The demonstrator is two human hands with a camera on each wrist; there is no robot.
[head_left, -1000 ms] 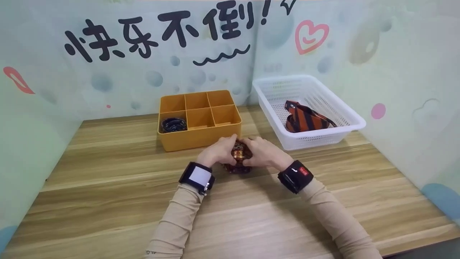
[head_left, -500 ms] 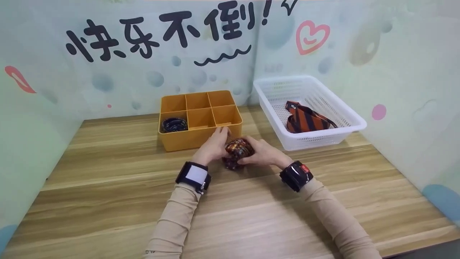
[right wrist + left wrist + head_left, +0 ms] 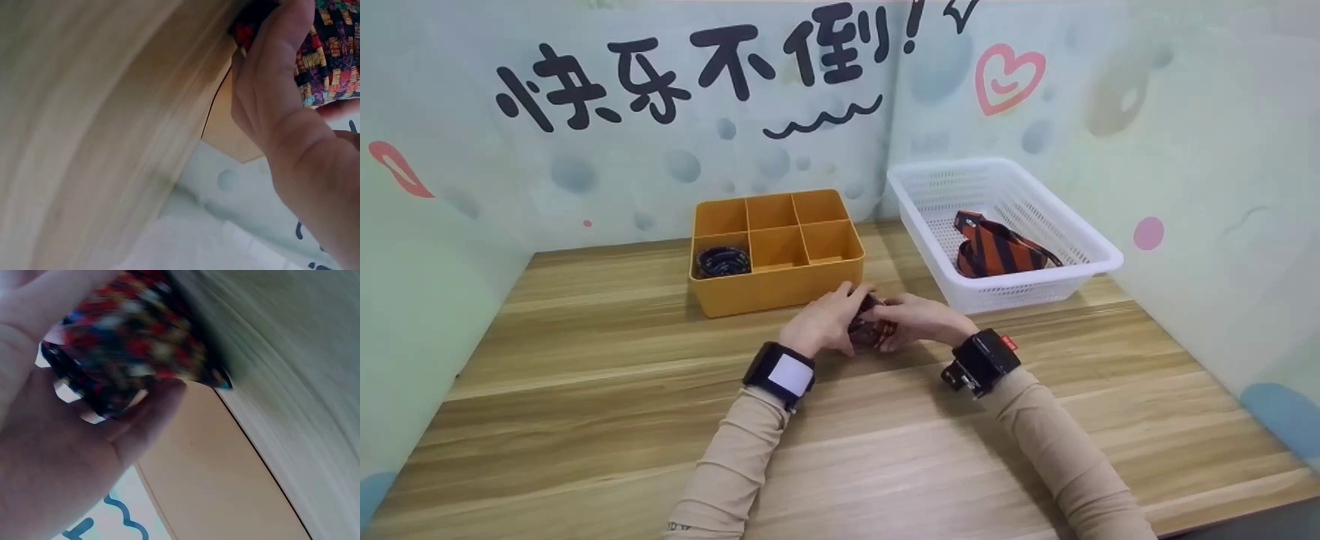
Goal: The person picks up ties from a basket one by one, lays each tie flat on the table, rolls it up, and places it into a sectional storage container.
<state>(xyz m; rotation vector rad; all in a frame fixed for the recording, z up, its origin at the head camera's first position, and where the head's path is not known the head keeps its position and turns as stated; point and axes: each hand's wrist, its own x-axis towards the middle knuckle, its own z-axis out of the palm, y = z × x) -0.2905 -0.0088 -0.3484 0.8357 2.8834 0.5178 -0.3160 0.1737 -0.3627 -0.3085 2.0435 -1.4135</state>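
Observation:
My left hand (image 3: 831, 319) and right hand (image 3: 924, 321) hold a rolled-up patterned necktie (image 3: 868, 330) between them, low over the table in front of the organizer box. In the left wrist view the necktie (image 3: 140, 332), woven in red, black and tan, lies within the curled fingers and thumb, its lower part blurred. From the right wrist, the fingers bend round the necktie's (image 3: 332, 50) near side. Much of the roll is hidden behind the fingers in the head view.
Behind the hands stands an orange six-compartment box (image 3: 776, 292); a dark coiled necktie (image 3: 723, 262) sits in its front left compartment. At the right back, a white perforated basket (image 3: 1035, 289) holds an orange-and-black striped necktie (image 3: 997, 247). Walls enclose the wooden table (image 3: 607, 390).
The left hand loosened and slid toward the box, then came back onto the necktie. The right hand turned at the wrist and tipped the roll. Box and basket stay put.

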